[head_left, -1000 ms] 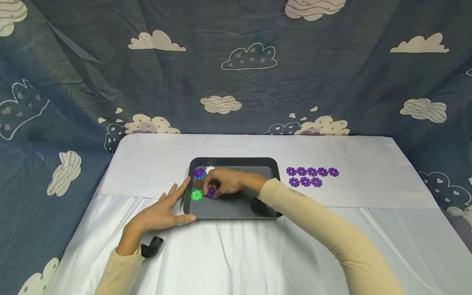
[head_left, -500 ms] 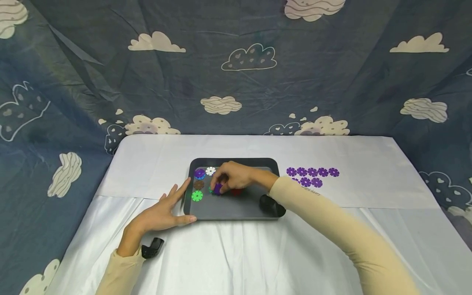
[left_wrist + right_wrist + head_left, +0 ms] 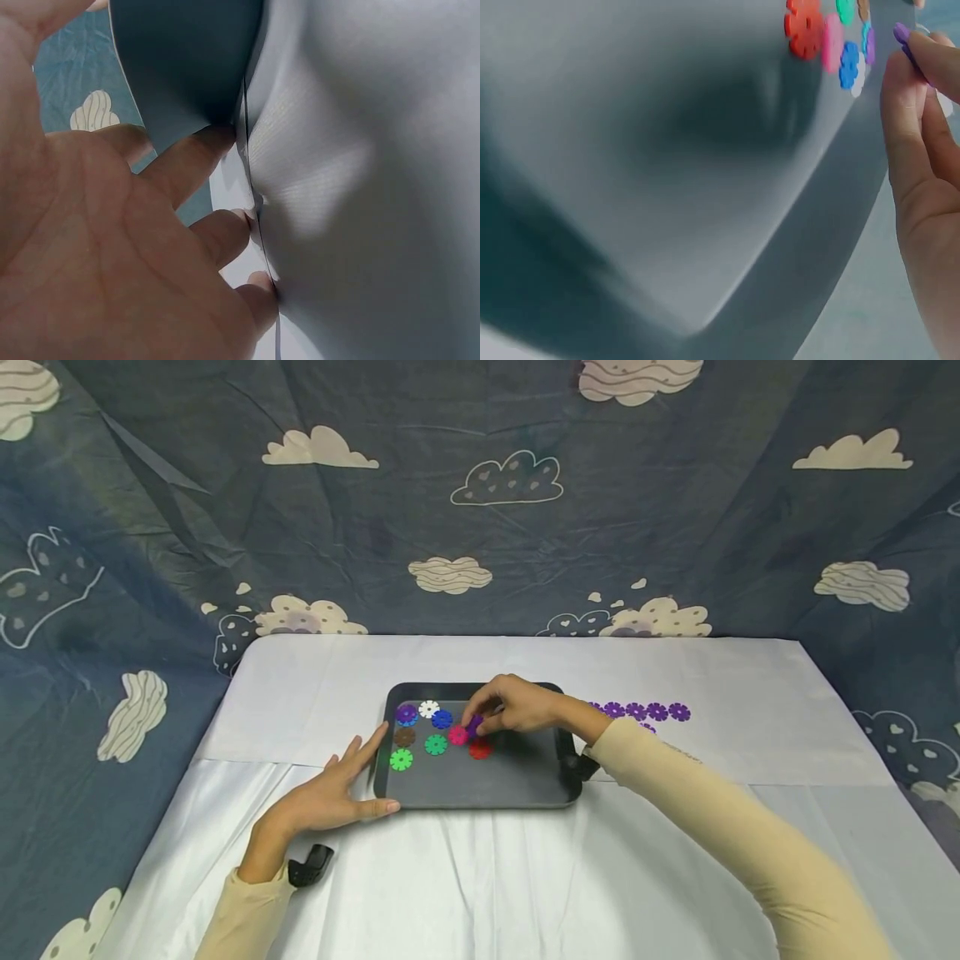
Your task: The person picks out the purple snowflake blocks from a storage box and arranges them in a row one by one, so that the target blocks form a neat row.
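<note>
My right hand (image 3: 517, 703) is over the dark grey tray (image 3: 510, 785), pinching a purple flower-shaped disc (image 3: 474, 725) between thumb and fingers. In the right wrist view, only part of that purple disc (image 3: 902, 34) shows at the fingertips. Just below and left of it are a pink disc (image 3: 457, 735) and a red disc (image 3: 481, 750). My left hand (image 3: 326, 795) rests with spread, straight fingers against the tray's left edge; the left wrist view shows its palm (image 3: 112, 247) beside the tray wall.
At the tray's left lie a green disc (image 3: 436, 744), a blue one (image 3: 442, 719), a white one (image 3: 429, 709), a brown one (image 3: 404, 737) and a bright green one (image 3: 401, 760). A purple disc (image 3: 407, 714) overlaps a light-blue one. Purple discs (image 3: 657, 712) line the white cloth right of the tray.
My right hand has moved right and slightly away across the tray with the purple disc, uncovering the green, blue and pink discs. The left hand stays in place.
</note>
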